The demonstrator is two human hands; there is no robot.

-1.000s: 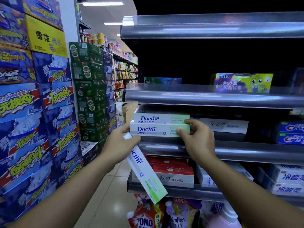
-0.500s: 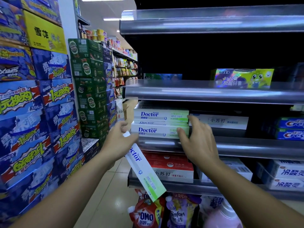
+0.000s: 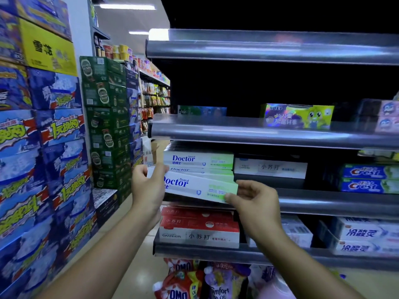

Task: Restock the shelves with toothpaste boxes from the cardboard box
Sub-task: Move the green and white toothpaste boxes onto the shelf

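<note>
Two hands now share the long white-and-green cardboard toothpaste box (image 3: pixel 200 186) at the centre of the frame. Half a second ago it hung slantwise from your left hand (image 3: pixel 148 186) alone, while your right hand (image 3: pixel 258 205) lay against the shelved stack. Your left hand grips the box's left end with fingers curled over its top edge, and your right pinches the green right end between thumb and fingers. The box has swung up nearly level, its right end a touch lower. It sits just in front of the stack of matching white-and-green boxes (image 3: pixel 198 158) on the grey metal shelf (image 3: pixel 323 201), covering the stack's lower part. It looks squared up for placing with that stack. Blue "Doctor" lettering faces you, and the carton looks crisp, undented and rigid. The supply cardboard box is out of view
</note>
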